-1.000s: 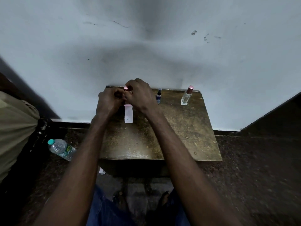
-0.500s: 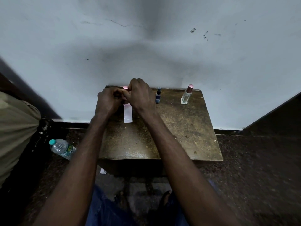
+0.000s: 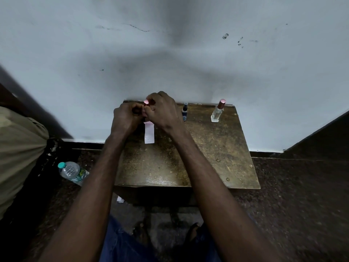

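Both my hands meet at the far left of a small worn wooden table [image 3: 188, 163]. My left hand [image 3: 125, 118] and my right hand [image 3: 164, 110] have their fingers curled around a small pink-capped bottle [image 3: 146, 102]; only its cap shows between them. A pale pink box [image 3: 149, 132] lies flat on the table just below my hands. What my left fingers grip is mostly hidden.
A small dark blue nail-polish bottle [image 3: 184, 111] and a clear perfume bottle with a pink cap [image 3: 217, 113] stand by the wall. A plastic water bottle [image 3: 72, 173] lies on the dark floor at the left, near a khaki cloth [image 3: 17, 148]. My feet show under the table.
My hands stay together at the same spot, with small shifts of the fingers around the pink-capped bottle. The other bottles and the box have not moved.
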